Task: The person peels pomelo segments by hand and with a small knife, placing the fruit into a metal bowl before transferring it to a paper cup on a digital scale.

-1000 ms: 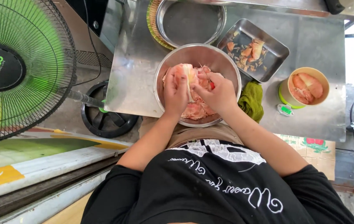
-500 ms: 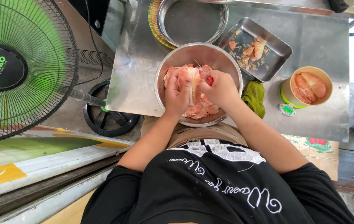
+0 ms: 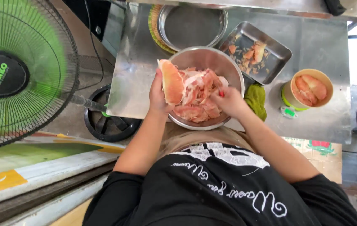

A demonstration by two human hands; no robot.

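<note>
Left hand point(image 3: 158, 97) is holding one large peeled pink pomelo segment point(image 3: 172, 86) at the left rim of the round stainless-steel bowl point(image 3: 228, 69), fingers curled behind it, thumb side wrapped around its lower edge; the segment is standing nearly upright, pale membrane edge facing up. Right hand point(image 3: 229, 101) is resting inside the bowl at its near right side, fingers closed around a small tool with a red handle point(image 3: 221, 93); the blade is not resolvable. The bowl is sitting on the steel desk point(image 3: 136, 71), close to its near edge, and is holding a heap of pink segments and loose membrane point(image 3: 199, 94).

Beyond the bowl: an empty round steel pan point(image 3: 193, 25) and a rectangular steel tray of peel scraps point(image 3: 256, 51). To the right: a yellow paper cup with cleaned segments point(image 3: 309, 88) and a green cloth point(image 3: 255, 100). A green-bladed fan point(image 3: 17, 71) is standing to the left.

Judgement: for clean peeling, the grip on the segment should be staying light to avoid crushing pulp, with the tool tip lifting membrane only at the edge and the work kept over the bowl.
</note>
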